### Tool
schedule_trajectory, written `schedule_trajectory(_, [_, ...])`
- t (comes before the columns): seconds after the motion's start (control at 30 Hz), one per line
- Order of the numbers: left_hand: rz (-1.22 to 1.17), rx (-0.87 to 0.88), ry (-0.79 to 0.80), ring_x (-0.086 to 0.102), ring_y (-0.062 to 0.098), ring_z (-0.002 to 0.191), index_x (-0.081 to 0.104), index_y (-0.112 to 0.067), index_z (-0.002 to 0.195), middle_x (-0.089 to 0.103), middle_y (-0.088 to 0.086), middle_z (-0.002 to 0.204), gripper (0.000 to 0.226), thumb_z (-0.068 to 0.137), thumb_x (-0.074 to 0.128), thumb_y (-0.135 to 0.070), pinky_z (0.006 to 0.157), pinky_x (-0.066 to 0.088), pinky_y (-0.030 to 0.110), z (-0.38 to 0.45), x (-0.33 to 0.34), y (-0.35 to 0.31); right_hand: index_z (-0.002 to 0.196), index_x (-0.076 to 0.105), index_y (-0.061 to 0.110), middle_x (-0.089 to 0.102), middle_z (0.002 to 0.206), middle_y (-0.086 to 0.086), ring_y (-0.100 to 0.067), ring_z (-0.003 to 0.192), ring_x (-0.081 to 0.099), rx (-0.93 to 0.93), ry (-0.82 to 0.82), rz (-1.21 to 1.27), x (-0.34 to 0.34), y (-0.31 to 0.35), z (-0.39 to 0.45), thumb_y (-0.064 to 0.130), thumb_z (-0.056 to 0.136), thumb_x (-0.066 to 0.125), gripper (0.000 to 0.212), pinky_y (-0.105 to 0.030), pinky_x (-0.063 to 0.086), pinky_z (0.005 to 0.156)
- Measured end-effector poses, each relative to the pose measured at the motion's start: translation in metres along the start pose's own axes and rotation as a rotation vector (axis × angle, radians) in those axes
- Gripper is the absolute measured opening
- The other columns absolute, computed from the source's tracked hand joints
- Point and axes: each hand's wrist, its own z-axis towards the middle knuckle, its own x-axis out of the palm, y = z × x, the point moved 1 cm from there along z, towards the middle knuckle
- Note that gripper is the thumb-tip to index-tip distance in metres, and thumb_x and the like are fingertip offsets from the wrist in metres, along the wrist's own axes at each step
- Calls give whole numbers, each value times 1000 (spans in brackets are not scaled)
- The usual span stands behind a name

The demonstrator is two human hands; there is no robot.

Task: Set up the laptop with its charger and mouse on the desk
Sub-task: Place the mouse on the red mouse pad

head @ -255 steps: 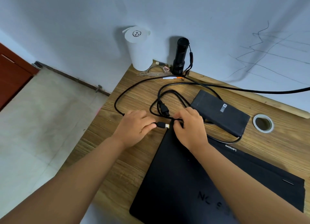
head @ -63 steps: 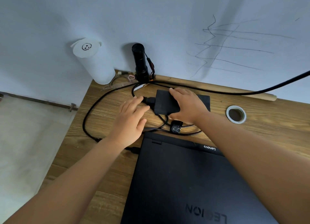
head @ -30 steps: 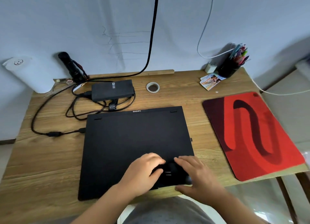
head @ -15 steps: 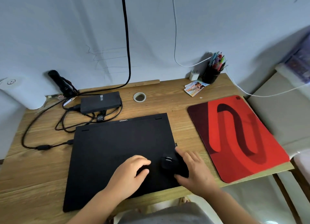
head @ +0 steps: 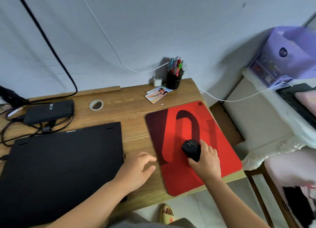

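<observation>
The right hand (head: 206, 161) grips the black mouse (head: 191, 149) from its right side, fingers wrapped around it, on the red mouse pad (head: 177, 173). The left hand (head: 136, 169) rests w/ fingers loosely spread, holding nothing, on the wooden desk (head: 133, 123) between pad & closed black laptop (head: 63, 161). The charger brick (head: 48, 111) lies behind the laptop, cables around it.

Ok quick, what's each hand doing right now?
Left hand: open, empty, over the desk.
Right hand: closed on the mouse, on the red pad.
</observation>
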Motion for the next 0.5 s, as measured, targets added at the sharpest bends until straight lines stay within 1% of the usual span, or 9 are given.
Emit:
schedule_trajectory(0.07, [10,-16,17,50,-2,109,56,-26,120,54,-17,123,29,91,52,-29,87,39,15,12,15,-11,142,27,15,53,127,-10,-32,119,42,-16,31,-27,-1,-15,5,37,74,66,81,-40,39,96])
schedule_trajectory(0.13, [38,-42,21,51,0,108,57,-25,119,55,-14,122,29,91,52,-28,89,41,17,21,25,-19,142,27,18,51,129,-6,-28,122,42,-49,50,-26,-5,-28,10,47,75,65,83,-39,38,97])
schedule_trajectory(0.2, [54,-89,14,51,2,107,57,-25,119,56,-13,120,29,91,52,-28,90,42,18,26,31,-22,140,33,17,52,130,-6,-28,122,43,-52,25,16,-14,-40,20,57,73,63,84,-41,38,99])
schedule_trajectory(0.23, [55,-117,6,52,2,106,58,-24,118,56,-12,119,28,91,53,-28,90,42,18,29,35,-23,138,37,14,53,129,-8,-30,121,44,-38,-5,39,-21,-48,27,59,74,62,82,-43,38,100])
schedule_trajectory(0.3, [51,-168,-21,53,3,103,59,-24,116,58,-10,117,27,90,55,-28,88,43,18,32,40,-27,133,44,9,54,129,-14,-35,121,44,13,-63,39,-32,-66,41,53,78,61,73,-46,37,100])
schedule_trajectory(0.37, [34,-220,-50,53,4,102,59,-23,116,58,-8,118,27,89,56,-27,88,42,18,33,46,-28,130,46,6,52,131,-19,-38,122,42,81,-78,4,-42,-82,53,43,83,59,61,-48,36,100])
schedule_trajectory(0.43, [-30,-298,-56,52,8,107,56,-22,121,55,-4,124,31,90,55,-26,92,42,22,34,53,-31,132,44,5,50,133,-20,-38,124,41,130,-26,5,-46,-93,61,32,85,58,57,-48,36,100])
schedule_trajectory(0.5, [-178,-383,-66,50,13,117,48,-19,129,48,0,135,38,91,53,-22,98,40,26,36,61,-36,135,40,4,51,132,-21,-38,123,44,132,39,48,-45,-98,65,22,84,59,57,-48,39,100])
